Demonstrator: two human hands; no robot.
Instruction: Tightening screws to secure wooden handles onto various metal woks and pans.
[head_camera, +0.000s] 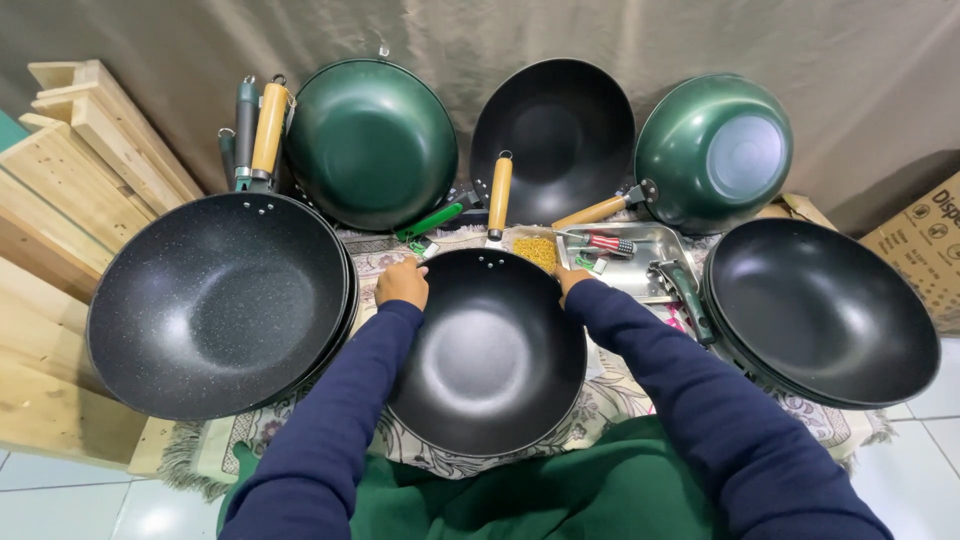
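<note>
A black wok (490, 355) lies in front of me on a patterned cloth, its wooden handle (499, 195) pointing away. My left hand (402, 284) grips the wok's far left rim. Most of my right hand (568, 279) is hidden behind the far right rim, and it appears to hold that edge. Both arms wear dark blue sleeves.
A speckled black wok (215, 305) sits at left, another black wok (820, 310) at right. Two green woks (370, 140) (712, 150) and a black one (550, 135) lean on the curtain. A steel tray (650, 262) holds screws and a screwdriver (600, 242). Wooden boards (60, 200) are stacked at left.
</note>
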